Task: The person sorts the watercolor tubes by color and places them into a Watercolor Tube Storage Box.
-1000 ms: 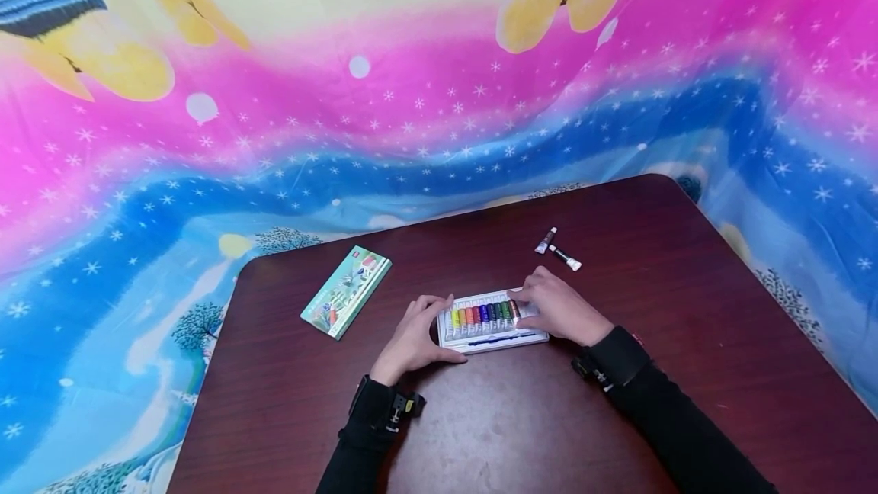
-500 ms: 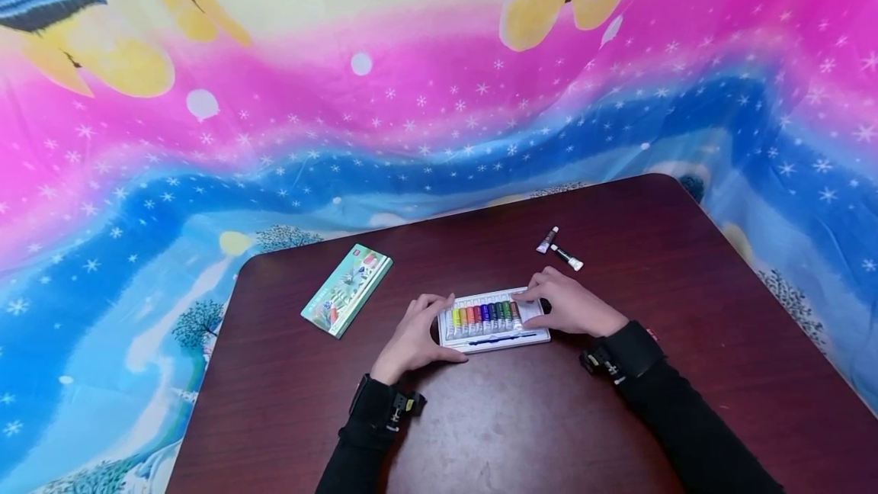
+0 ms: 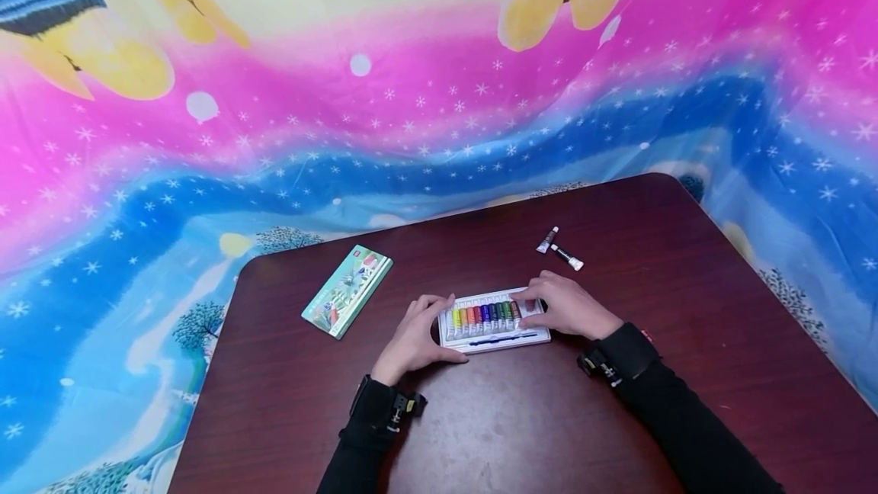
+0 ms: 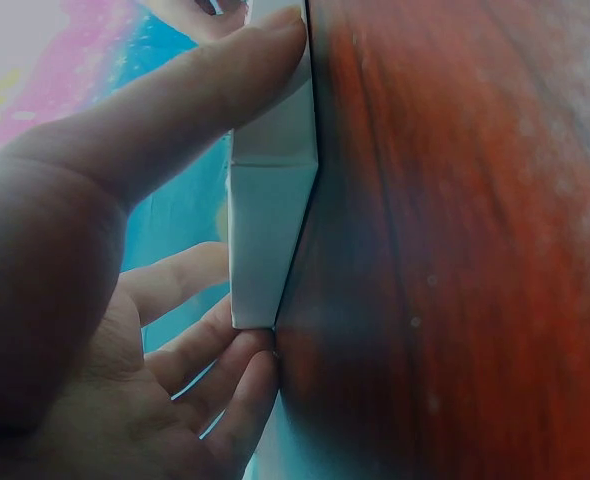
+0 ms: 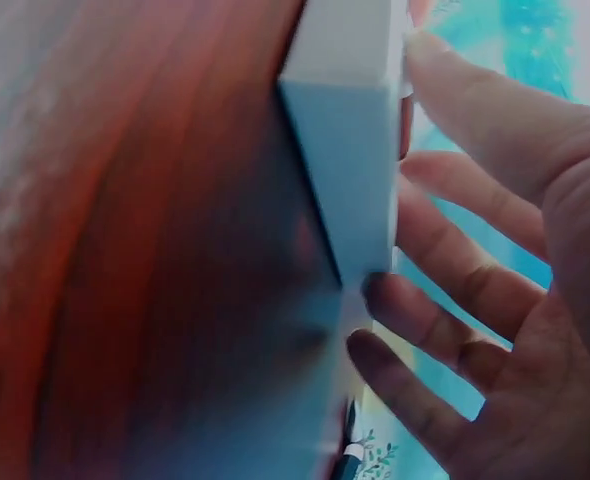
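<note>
A white tray of colourful paint tubes lies on the dark red table, with a thin blue paintbrush along its near side. My left hand grips the tray's left end, thumb on the near edge and fingers around the far side. Over the tray's right end curves my right hand, its thumb and forefinger by the brown tube. In the right wrist view its thumb lies over the tray's top, and other fingers reach the end wall. Whether it pinches a tube is hidden.
Two loose paint tubes, one dark and one greyish, lie beyond my right hand. A green illustrated box lies to the left of the tray. Behind the table hangs a bright printed cloth.
My right hand has shifted slightly right along the tray's end, then a little back left. My left hand, the tray, the box and the loose tubes stay in place.
</note>
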### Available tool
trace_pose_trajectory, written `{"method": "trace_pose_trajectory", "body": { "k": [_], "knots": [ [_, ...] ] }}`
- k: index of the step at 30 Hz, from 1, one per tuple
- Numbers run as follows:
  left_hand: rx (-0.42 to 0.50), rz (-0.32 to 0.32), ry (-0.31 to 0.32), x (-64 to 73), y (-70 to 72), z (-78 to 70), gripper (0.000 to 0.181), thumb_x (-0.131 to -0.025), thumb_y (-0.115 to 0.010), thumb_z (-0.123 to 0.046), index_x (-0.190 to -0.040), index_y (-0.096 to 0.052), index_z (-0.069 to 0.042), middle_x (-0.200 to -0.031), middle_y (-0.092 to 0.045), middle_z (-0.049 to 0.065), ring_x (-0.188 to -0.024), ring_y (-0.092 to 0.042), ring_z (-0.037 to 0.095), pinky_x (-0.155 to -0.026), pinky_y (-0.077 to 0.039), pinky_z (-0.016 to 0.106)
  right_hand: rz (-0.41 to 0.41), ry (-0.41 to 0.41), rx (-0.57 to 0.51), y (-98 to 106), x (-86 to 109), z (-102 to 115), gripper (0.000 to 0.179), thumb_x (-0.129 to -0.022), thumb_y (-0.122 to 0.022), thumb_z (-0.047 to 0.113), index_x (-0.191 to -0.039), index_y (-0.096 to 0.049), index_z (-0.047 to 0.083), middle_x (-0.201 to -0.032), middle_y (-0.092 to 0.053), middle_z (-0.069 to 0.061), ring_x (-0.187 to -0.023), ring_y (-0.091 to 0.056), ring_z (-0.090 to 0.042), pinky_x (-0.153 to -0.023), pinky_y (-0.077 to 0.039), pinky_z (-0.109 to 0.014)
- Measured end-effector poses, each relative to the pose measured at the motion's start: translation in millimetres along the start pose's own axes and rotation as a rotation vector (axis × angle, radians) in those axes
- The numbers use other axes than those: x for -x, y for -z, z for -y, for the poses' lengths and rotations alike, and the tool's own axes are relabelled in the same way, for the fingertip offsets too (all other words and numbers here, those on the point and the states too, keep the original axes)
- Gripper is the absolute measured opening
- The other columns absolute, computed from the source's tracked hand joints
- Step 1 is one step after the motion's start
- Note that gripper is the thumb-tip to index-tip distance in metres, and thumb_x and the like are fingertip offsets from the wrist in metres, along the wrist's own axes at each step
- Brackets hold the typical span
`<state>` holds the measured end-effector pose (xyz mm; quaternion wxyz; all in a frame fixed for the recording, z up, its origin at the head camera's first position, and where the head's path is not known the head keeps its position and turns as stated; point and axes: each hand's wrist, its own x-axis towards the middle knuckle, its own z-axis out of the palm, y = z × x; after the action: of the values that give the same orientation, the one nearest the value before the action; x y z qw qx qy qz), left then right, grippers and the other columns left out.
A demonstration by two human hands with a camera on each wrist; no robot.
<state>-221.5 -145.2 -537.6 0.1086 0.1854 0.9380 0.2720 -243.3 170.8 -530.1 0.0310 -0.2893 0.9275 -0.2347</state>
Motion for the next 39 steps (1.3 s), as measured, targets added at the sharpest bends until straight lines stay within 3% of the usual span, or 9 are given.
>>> {"method": "trace_pose_trajectory", "body": {
  "k": [7,17,28,32,39],
  "knots": [
    [0.005,-0.003,-0.002,-1.5,0.9,-0.6,0.110,-0.069,-0.096,-0.049,-0.160,-0.042,-0.021,-0.149,-0.047,0.007,-0.135,-0.042,0.027,-0.109,-0.045,0.047,0.001,0.012,0.008,1.2,-2.1,4.0,0.050,-0.084,-0.087,0.032,-0.131,-0.075,0.018,-0.094,-0.068,0.007,-0.085,-0.046,-0.011,-0.075,-0.041,-0.032],
    [0.007,0.000,0.002,0.0,0.6,0.6,0.109,-0.070,-0.095,-0.050,-0.160,-0.042,-0.021,-0.149,-0.047,0.008,-0.135,-0.042,0.027,-0.109,-0.046,0.047,0.043,-0.058,-0.148,-1.1,-3.7,16.6,0.035,-0.090,-0.083,0.019,-0.124,-0.078,0.015,-0.113,-0.076,-0.001,-0.092,-0.060,-0.017,-0.080,-0.047,-0.035],
    [0.007,-0.001,0.003,0.3,-0.3,0.9,0.108,-0.069,-0.096,-0.049,-0.160,-0.043,-0.021,-0.148,-0.048,0.007,-0.134,-0.042,0.026,-0.108,-0.046,0.047,0.073,0.003,-0.163,-1.2,0.4,12.2,0.017,-0.092,-0.080,0.015,-0.108,-0.077,0.021,-0.110,-0.071,0.002,-0.095,-0.058,-0.018,-0.083,-0.050,-0.035],
    [0.004,0.000,0.004,0.4,-0.9,0.8,0.108,-0.069,-0.096,-0.048,-0.160,-0.043,-0.021,-0.148,-0.047,0.007,-0.135,-0.042,0.027,-0.109,-0.046,0.047,0.086,0.026,-0.174,-1.0,1.3,9.7,0.016,-0.093,-0.078,0.013,-0.106,-0.076,0.022,-0.108,-0.070,0.003,-0.089,-0.057,-0.016,-0.079,-0.049,-0.032],
    [0.004,0.001,0.003,0.1,-1.3,0.4,0.108,-0.069,-0.096,-0.048,-0.160,-0.043,-0.022,-0.148,-0.047,0.007,-0.135,-0.042,0.027,-0.109,-0.045,0.047,0.039,-0.028,-0.212,-4.1,-1.6,3.6,0.025,-0.089,-0.082,0.013,-0.113,-0.079,0.019,-0.107,-0.074,0.004,-0.092,-0.061,-0.013,-0.082,-0.055,-0.032]
  ]
}}
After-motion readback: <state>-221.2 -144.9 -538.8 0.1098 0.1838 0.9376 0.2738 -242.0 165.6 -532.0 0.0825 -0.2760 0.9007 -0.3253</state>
